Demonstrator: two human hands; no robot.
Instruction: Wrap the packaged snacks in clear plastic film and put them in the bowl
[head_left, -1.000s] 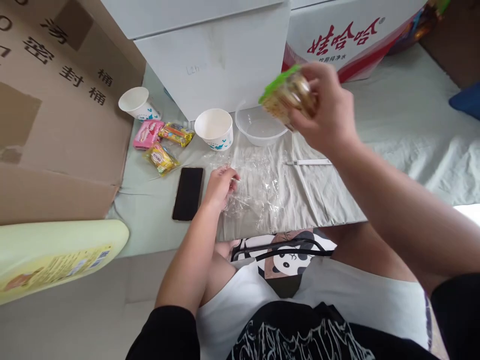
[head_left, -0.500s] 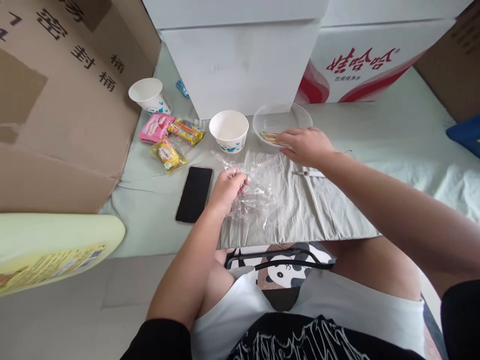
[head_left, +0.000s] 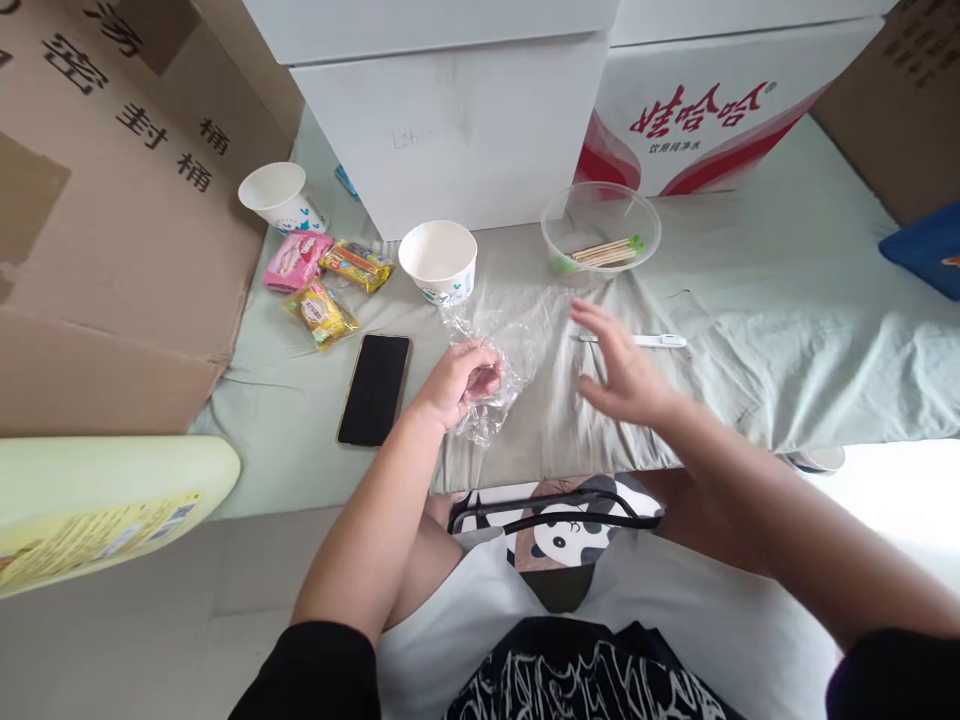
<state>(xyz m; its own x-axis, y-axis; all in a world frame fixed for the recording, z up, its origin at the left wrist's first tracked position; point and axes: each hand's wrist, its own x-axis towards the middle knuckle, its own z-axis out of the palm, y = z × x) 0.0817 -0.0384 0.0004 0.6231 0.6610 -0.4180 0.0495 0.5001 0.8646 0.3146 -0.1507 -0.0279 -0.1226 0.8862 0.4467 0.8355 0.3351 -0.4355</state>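
Note:
My left hand [head_left: 461,383] has its fingers curled round a crumpled clear plastic bag [head_left: 517,345], which spreads over the cloth in front of a white paper bowl [head_left: 439,262]. My right hand [head_left: 619,370] hangs with fingers apart and nothing in them, close to a slim white knife-like tool [head_left: 660,341]. Beyond it stands a clear plastic bowl [head_left: 652,235]. A bundle of thin wooden sticks [head_left: 604,254] with green ends lies inside that bowl.
A black phone [head_left: 374,390] lies left of my left hand. Past it are a pink snack pack [head_left: 298,261], yellow snack packs [head_left: 321,312] and a second paper bowl [head_left: 277,190]. White boxes [head_left: 465,140] stand behind; a brown carton [head_left: 150,270] stands at left.
My right hand has come out of the clear bowl and back toward me, leaving the sticks inside. The clear bowl appears further right. My left hand stays at the plastic bag.

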